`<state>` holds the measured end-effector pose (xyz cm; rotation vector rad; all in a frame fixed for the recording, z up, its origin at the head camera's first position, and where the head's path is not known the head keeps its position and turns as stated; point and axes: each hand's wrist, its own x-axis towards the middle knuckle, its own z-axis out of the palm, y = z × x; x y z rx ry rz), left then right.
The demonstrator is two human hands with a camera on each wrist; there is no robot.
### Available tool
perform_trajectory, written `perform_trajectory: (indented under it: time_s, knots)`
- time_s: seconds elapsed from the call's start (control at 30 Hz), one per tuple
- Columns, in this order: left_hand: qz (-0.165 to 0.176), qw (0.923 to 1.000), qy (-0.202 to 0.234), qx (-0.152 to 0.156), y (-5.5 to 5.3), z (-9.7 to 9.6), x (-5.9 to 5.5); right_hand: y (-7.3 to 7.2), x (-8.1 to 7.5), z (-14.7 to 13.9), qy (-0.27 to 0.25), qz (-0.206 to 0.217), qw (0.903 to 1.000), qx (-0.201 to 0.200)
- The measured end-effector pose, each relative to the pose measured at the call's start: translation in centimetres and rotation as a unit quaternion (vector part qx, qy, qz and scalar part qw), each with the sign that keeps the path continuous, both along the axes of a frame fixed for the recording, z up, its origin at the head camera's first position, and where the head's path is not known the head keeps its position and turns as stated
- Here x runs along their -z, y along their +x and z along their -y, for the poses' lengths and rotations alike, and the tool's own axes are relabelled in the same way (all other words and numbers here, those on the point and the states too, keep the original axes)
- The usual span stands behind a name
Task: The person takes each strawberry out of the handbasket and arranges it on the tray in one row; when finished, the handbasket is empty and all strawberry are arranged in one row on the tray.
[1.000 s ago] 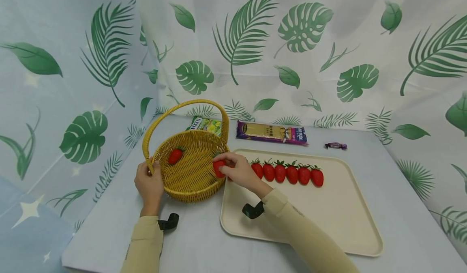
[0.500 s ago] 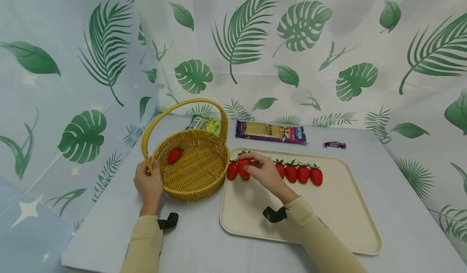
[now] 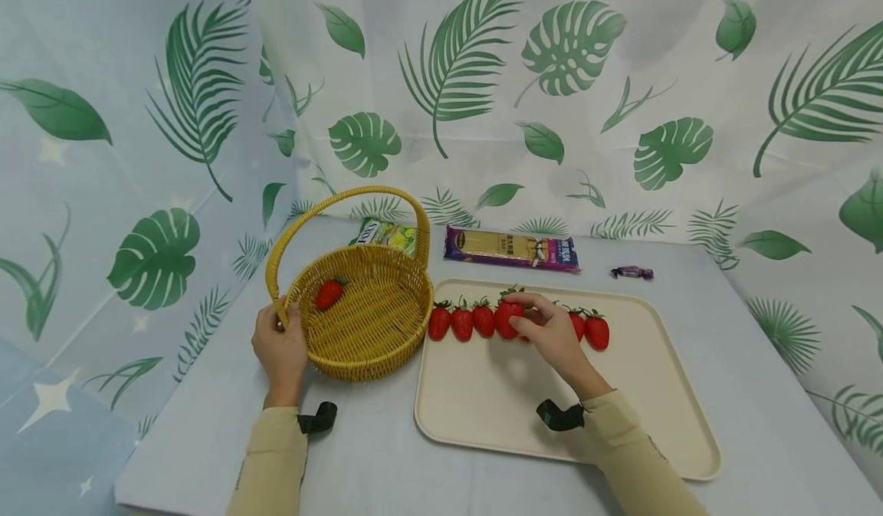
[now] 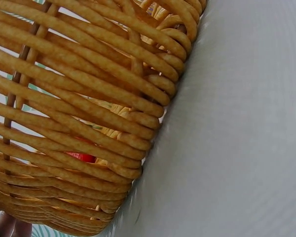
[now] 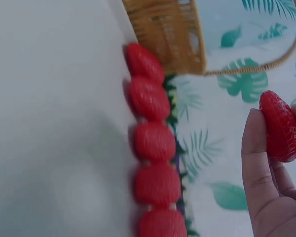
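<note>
A yellow wicker basket (image 3: 372, 363) with a tall arched handle stands on the left. My left hand (image 3: 280, 347) grips its left rim by the foot of the handle; the left wrist view is mostly filled by the woven wall (image 4: 79, 98). One red strawberry (image 3: 329, 294) lies inside the basket. My right hand (image 3: 555, 340) pinches another strawberry (image 5: 280, 127) between thumb and fingers, held above a row of strawberries (image 3: 462, 322) on the beige tray (image 3: 483, 409). That hand hides part of the row in the head view.
Behind the tray lies a purple-and-gold packet (image 3: 510, 249), with a small purple wrapped candy (image 3: 631, 272) to its right. A green packet (image 3: 386, 234) sits behind the basket, partly covered by it. A leaf-print cloth (image 3: 469, 171) hangs at the back.
My right hand has moved right with the strawberry, from the basket's right rim to over the middle of the row. My left hand and the basket have stayed put.
</note>
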<state>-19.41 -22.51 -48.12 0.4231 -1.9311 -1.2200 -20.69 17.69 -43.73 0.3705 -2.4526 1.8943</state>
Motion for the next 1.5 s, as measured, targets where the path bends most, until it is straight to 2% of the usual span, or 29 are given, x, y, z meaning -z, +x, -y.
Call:
perform_trajectory:
  time_s: [0.23,0.5,0.63,0.83,1.03,1.2,1.3,1.5]
  knots:
    - [0.004,1.0,-0.001,-0.001,-0.1,0.0,0.0,0.4,0.3,-2.7,0.0,0.0,0.9991,0.043]
    - [-0.003,1.0,-0.001,-0.001,0.0,-0.1,0.0,0.4,1.0,-5.2,0.011,-0.022,0.9945,0.102]
    - [-0.004,1.0,-0.003,-0.001,0.0,-0.1,0.1,0.3,1.4,-6.4,-0.01,-0.018,0.9913,0.13]
    - [-0.012,0.9999,-0.011,-0.003,-0.1,0.0,0.3,0.5,1.3,-8.0,-0.071,0.011,0.9786,0.193]
    - [-0.012,0.9999,-0.012,0.0,-0.2,0.2,0.2,0.7,1.6,-10.0,-0.1,-0.004,0.9686,0.228]
    - [-0.005,0.9999,-0.011,-0.001,-0.2,0.1,0.2,0.6,1.7,-11.4,-0.157,-0.004,0.9558,0.248]
    - [-0.006,0.9999,-0.012,-0.004,-0.1,0.1,0.1,0.5,1.8,-11.9,-0.163,0.003,0.9495,0.268]
    - [-0.005,0.9999,-0.016,-0.002,-0.1,0.2,0.1,0.3,2.0,-12.8,-0.138,0.014,0.9378,0.318]
